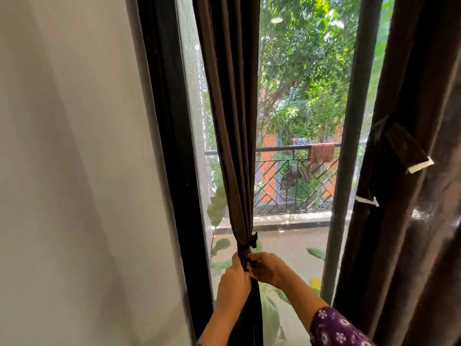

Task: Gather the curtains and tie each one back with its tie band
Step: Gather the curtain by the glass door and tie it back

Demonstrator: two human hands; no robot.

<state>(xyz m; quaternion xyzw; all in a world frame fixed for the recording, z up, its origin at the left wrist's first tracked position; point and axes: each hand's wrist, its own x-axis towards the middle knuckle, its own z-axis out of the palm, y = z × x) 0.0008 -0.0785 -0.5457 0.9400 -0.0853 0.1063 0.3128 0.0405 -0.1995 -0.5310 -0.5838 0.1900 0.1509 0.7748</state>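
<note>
**Left curtain at the tying point.** The gathered curtain (232, 121) hung as a narrow column just right of the black window frame (172, 146), its long axis running straight up and down. The tie band (244, 248) crossed that axis horizontally at the pinch point, and one short loose end stuck out to the right.

Both hands met there from below. The left hand (234, 278) was curled round the bundle from its left side, just under the band. The right hand (267, 268) was closed narrowly on the band at the bundle's right side, fingertips against the fabric. The hands almost touched, and neither was clearly nearer the band.

Whether the band was already fastened could not be told. On this showing, the fastening would fall to the right hand, on the bundle's right side.

Well apart, at the right edge, the second curtain (411, 245) hung untied. The other tie band (404, 148) dangled against it, showing white-tipped ends.
</note>
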